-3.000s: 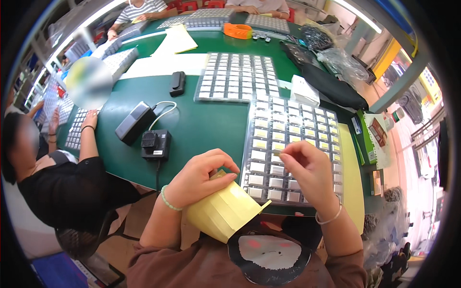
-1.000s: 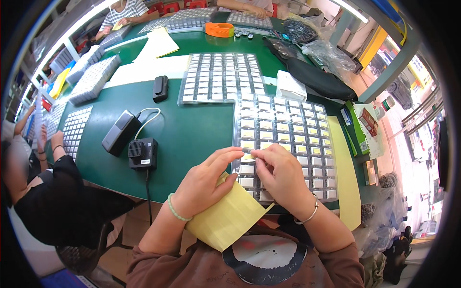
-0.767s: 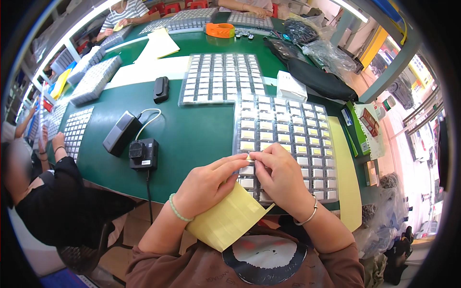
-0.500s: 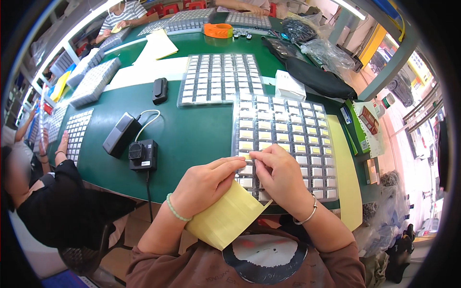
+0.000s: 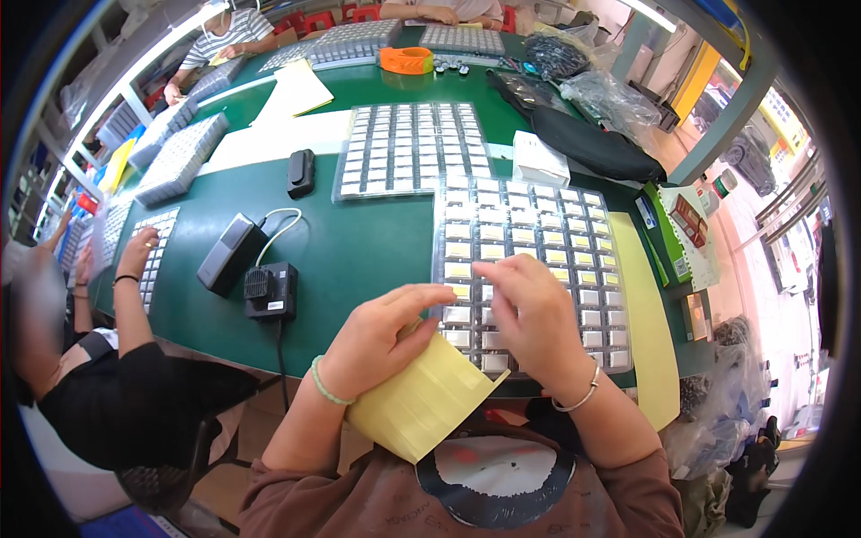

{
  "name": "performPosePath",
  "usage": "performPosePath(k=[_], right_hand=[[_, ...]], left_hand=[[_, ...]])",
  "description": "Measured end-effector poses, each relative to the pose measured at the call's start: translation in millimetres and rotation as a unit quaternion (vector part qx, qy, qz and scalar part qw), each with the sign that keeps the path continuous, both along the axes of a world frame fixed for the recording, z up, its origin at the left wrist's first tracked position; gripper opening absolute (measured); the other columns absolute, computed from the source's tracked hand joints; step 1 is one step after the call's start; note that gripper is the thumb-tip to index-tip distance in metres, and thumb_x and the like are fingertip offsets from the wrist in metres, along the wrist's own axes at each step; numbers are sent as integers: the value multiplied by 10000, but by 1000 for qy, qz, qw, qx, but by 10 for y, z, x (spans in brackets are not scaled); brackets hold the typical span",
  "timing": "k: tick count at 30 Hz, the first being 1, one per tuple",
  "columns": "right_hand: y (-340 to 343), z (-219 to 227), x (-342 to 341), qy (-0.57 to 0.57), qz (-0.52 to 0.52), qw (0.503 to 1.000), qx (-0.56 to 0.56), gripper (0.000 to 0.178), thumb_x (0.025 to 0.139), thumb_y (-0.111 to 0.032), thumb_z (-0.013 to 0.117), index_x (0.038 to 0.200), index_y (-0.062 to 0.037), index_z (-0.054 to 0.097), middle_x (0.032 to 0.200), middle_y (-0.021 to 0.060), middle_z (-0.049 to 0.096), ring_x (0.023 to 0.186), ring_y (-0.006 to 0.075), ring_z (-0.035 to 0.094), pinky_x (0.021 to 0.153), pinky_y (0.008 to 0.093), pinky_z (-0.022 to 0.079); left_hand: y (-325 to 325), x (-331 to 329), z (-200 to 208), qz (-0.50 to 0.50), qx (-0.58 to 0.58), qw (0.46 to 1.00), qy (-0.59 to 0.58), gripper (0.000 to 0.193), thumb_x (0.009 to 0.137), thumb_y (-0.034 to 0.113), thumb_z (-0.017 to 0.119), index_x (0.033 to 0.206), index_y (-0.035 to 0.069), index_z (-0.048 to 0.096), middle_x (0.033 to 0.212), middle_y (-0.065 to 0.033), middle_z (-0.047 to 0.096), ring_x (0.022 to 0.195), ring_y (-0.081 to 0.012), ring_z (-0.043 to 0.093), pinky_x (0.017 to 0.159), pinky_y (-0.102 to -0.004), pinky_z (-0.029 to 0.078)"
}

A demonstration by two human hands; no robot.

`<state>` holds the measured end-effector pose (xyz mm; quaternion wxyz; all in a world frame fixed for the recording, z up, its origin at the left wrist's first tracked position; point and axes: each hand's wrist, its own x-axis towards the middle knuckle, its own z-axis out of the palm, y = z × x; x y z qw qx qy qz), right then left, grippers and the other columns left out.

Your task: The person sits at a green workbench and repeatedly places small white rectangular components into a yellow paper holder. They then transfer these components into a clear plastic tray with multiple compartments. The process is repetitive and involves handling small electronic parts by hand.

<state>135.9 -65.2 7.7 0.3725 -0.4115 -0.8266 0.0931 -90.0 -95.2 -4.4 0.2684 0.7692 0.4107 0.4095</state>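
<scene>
A clear plastic tray [image 5: 619, 309] with rows of small white blocks lies in front of me on the green table. Several blocks in its middle rows bear yellow labels, and nearer rows look plain white. My left hand [image 5: 381, 341] is at the tray's left edge, its fingers stretched towards the blocks. Tucked under its thumb and palm is a yellow label sheet [image 5: 421, 399], bent and hanging past the table edge. Over the tray, my right hand [image 5: 536, 318] hovers with index finger and thumb apart; I see nothing between them. Its palm hides some blocks.
A second filled tray [image 5: 408, 148] lies just beyond. To the left are a power bank [image 5: 231, 254], a black cabled device [image 5: 271, 291] and a small black case [image 5: 300, 172]. A yellow sheet [image 5: 650, 332] lies right of my tray. A co-worker's arm [image 5: 134, 287] reaches over another tray at left.
My right hand has lifted off a block near the left column, its finger and thumb parting. My left fingertips have drawn back slightly from that block, which now shows a yellow label.
</scene>
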Motion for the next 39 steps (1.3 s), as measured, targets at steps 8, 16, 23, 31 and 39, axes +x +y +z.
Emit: performPosePath(k=[8, 16, 23, 31, 39], right_hand=[[-395, 236, 283, 138, 137, 910, -366, 306, 913, -27, 730, 1216, 10, 714, 1013, 79, 737, 862, 116, 690, 765, 263, 552], [-544, 177, 437, 181, 133, 915, -334, 248, 897, -9, 754, 1144, -28, 757, 949, 62, 729, 796, 109, 697, 721, 254, 556], [-676, 168, 455, 105, 178, 958, -200, 196, 854, -58, 785, 1049, -76, 783, 893, 78, 732, 766, 213, 706, 676, 301, 552], [-776, 141, 450, 43, 144, 988, 32, 288, 771, -26, 821, 1036, -114, 751, 900, 53, 714, 762, 226, 675, 631, 323, 541], [-711, 70, 444, -69, 107, 975, 179, 280, 805, -40, 786, 1051, -116, 675, 1138, 80, 630, 974, 281, 644, 834, 428, 538]], left_hand=[[-94, 19, 0, 94, 33, 992, -78, 262, 910, -64, 645, 1146, 24, 713, 1077, -25, 746, 567, -10, 428, 516, -196, 362], [-206, 57, 192, 40, 160, 982, 88, 313, 824, 185, 809, 1108, 68, 751, 1115, -65, 746, 926, -223, 632, 885, -368, 510], [-499, 113, 364, -59, -15, 997, 41, 241, 850, 295, 825, 991, 109, 761, 900, -65, 685, 938, -243, 625, 824, -361, 529], [-488, 226, 265, -122, -185, 968, -116, 161, 949, 175, 746, 940, 20, 704, 882, -65, 670, 849, -166, 631, 769, -309, 493], [-460, 268, 198, -100, -203, 964, -141, 175, 975, 182, 708, 955, 9, 690, 899, -70, 675, 859, -145, 630, 788, -298, 495]])
